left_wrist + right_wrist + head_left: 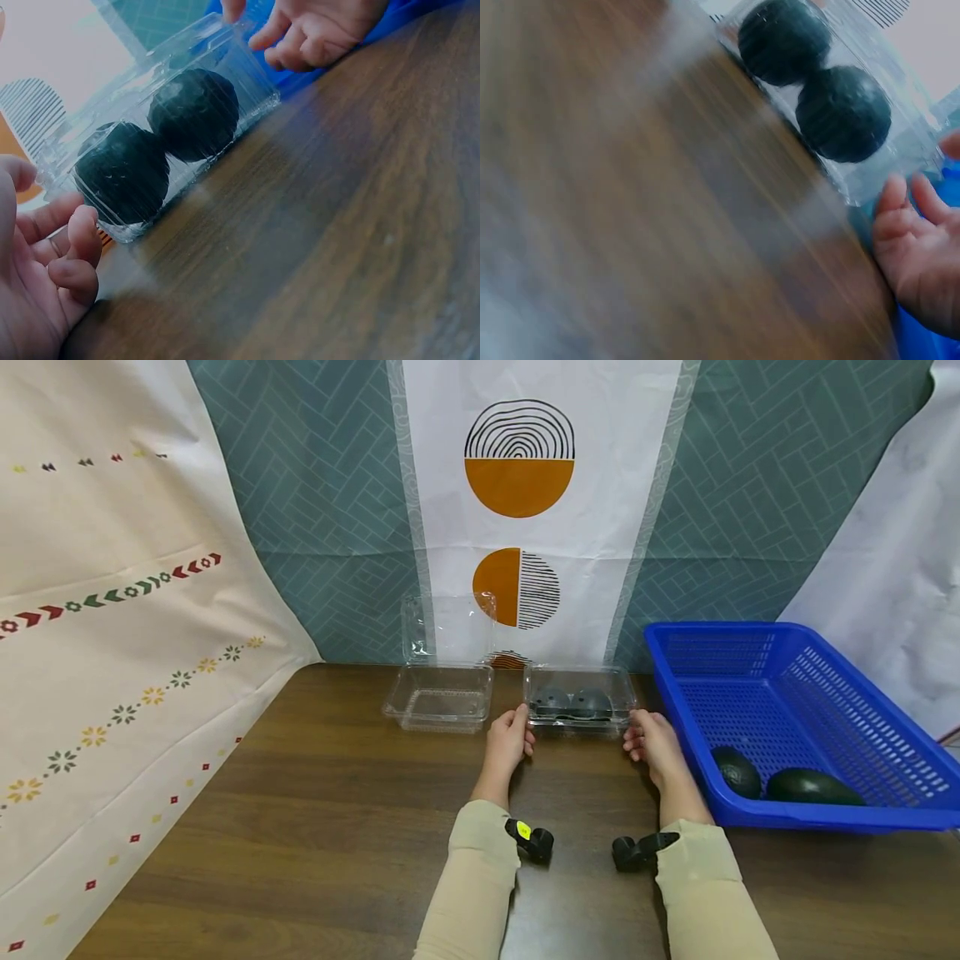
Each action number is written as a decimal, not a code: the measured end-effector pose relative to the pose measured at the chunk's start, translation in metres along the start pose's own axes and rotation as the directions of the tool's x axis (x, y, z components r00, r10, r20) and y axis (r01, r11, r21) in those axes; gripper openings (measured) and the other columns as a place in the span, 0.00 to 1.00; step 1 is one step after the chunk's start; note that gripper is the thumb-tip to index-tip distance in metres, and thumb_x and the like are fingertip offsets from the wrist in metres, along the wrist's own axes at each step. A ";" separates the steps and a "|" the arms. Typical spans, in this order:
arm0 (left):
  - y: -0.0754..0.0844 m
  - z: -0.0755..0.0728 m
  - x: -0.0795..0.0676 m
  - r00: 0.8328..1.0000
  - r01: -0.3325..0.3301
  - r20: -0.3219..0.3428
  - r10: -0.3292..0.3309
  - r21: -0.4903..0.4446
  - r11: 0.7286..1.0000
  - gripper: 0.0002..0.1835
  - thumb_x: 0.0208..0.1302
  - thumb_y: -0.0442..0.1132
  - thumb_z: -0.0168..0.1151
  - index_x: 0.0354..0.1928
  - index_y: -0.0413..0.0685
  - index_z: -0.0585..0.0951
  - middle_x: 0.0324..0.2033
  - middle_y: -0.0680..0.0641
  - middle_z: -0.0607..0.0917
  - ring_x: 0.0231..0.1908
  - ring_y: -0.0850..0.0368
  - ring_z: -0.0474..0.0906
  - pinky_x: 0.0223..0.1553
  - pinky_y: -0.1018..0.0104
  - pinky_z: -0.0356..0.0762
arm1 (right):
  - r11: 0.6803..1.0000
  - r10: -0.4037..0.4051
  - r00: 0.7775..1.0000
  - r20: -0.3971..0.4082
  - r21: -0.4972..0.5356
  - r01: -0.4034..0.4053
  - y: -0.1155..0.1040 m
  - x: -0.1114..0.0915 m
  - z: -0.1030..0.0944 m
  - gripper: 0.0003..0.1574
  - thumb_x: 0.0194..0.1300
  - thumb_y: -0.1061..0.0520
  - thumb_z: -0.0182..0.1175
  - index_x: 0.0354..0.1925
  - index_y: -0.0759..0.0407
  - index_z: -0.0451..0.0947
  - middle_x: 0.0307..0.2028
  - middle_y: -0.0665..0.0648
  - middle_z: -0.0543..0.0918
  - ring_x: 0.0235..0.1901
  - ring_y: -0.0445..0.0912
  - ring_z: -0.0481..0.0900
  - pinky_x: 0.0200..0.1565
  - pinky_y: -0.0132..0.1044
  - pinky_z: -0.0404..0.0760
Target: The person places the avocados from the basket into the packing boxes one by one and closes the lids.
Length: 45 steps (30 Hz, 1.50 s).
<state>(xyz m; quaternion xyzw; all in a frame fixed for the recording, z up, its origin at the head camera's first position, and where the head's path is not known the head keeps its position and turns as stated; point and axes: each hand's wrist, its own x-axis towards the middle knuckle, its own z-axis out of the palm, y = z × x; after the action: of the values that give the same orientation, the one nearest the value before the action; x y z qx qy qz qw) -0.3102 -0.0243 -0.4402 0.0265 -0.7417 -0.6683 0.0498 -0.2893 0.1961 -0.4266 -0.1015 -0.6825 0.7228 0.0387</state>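
A clear plastic clamshell box (579, 681) with its lid down stands at the back of the table. Two dark avocados (196, 114) lie side by side inside it. My left hand (510, 743) is at the box's left front corner, thumb above and fingers bent below, pinching the rim. At the opposite corner my right hand (651, 743) pinches the rim the same way, its lower fingers (900, 223) curled beside the wall. To the left, a second clamshell box (442, 720) stands with its lid raised against the backdrop.
On the right stands a blue plastic basket (798, 814), close to my right hand, with two avocados (813, 787) near its front wall. The brown wooden table (337, 835) reaches back to a patterned cloth backdrop (330, 510). Another cloth (112, 677) hangs along the left side.
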 end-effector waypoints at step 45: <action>0.004 0.008 0.005 0.990 0.141 0.044 -0.134 -0.302 0.943 0.09 0.61 0.36 0.56 0.23 0.43 0.75 0.16 0.52 0.76 0.15 0.64 0.72 0.15 0.75 0.65 | 0.998 0.055 0.999 0.000 0.015 -0.055 0.001 0.002 0.000 0.23 0.68 0.50 0.45 0.16 0.54 0.67 0.10 0.48 0.69 0.08 0.38 0.64 0.13 0.28 0.64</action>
<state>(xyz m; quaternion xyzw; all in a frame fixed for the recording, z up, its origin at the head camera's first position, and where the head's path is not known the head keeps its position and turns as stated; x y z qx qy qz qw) -0.3161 -0.0169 -0.4371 0.0624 -0.6269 -0.7766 -0.0020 -0.2910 0.1962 -0.4282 -0.1198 -0.6739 0.7288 0.0197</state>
